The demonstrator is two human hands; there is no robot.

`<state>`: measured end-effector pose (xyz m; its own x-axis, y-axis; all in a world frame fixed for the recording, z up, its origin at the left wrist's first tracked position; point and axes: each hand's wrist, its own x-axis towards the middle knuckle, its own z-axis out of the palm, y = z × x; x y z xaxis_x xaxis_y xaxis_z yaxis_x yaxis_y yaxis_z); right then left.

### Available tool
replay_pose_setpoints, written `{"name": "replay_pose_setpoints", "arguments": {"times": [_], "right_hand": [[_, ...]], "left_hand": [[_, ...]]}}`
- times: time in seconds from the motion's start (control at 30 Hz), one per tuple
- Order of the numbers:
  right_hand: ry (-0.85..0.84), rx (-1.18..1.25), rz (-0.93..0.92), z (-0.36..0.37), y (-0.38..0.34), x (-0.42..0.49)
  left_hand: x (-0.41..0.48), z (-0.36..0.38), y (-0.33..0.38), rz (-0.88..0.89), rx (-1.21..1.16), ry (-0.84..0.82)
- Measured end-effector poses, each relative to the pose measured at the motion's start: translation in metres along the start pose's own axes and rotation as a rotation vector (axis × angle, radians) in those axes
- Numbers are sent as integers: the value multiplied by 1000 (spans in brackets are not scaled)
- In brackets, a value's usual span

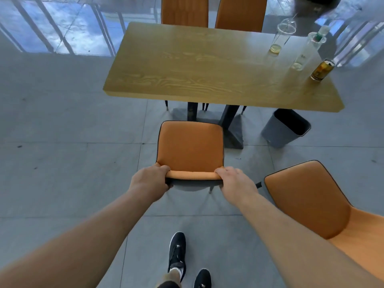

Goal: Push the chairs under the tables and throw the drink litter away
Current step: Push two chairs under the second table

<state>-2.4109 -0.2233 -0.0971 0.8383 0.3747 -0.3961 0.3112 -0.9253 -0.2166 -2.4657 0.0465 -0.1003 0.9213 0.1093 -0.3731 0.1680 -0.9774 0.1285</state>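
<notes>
An orange chair (190, 145) stands in front of me, its seat short of the wooden table (187, 65). My left hand (150, 180) grips the left end of its backrest top and my right hand (234, 180) grips the right end. At the table's far right stand a clear plastic cup (281, 36) with a straw and a little yellow liquid, a second clear cup (307, 51) with a straw, and a can (322, 70) of amber colour. A second orange chair (324, 206) stands pulled out at my right.
A grey waste bin (284, 129) stands on the floor under the table's right end. Two more orange chairs (185, 11) are tucked in on the far side. The table's black pedestal base (230, 125) sits behind the seat. Glass railing runs along the far left.
</notes>
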Motion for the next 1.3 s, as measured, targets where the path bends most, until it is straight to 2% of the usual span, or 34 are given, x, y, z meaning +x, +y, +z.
{"name": "replay_pose_setpoints", "arguments": {"times": [0.23,0.47,0.57,0.67,0.77,0.83,0.97,1.1,1.23,1.3], "right_hand": [[18,-29,-41,-40,6,62],[-99,-33,-96,-43,10,52],[-50,39,-105,-50,35,31],[45,97,-64,-66,85,2],[131,84,-22,-77,158,-42],[178,65,1,-80,218,-80],[205,57,50,-74,363,-179],[103,38,159,-67,509,-279],[-33,-4,295,-60,610,-343],[-100,21,273,-52,634,-358]], "left_hand": [[72,-34,-2,27,136,21],[74,-45,14,-41,210,-230],[62,-45,51,-115,232,-293],[52,-54,126,-20,247,-226],[36,-54,238,173,153,-49],[20,-42,323,264,52,-27],[-26,13,492,327,-43,-64],[-78,81,638,320,-21,-200],[-108,120,730,344,61,-308],[-121,133,756,342,91,-353]]}}
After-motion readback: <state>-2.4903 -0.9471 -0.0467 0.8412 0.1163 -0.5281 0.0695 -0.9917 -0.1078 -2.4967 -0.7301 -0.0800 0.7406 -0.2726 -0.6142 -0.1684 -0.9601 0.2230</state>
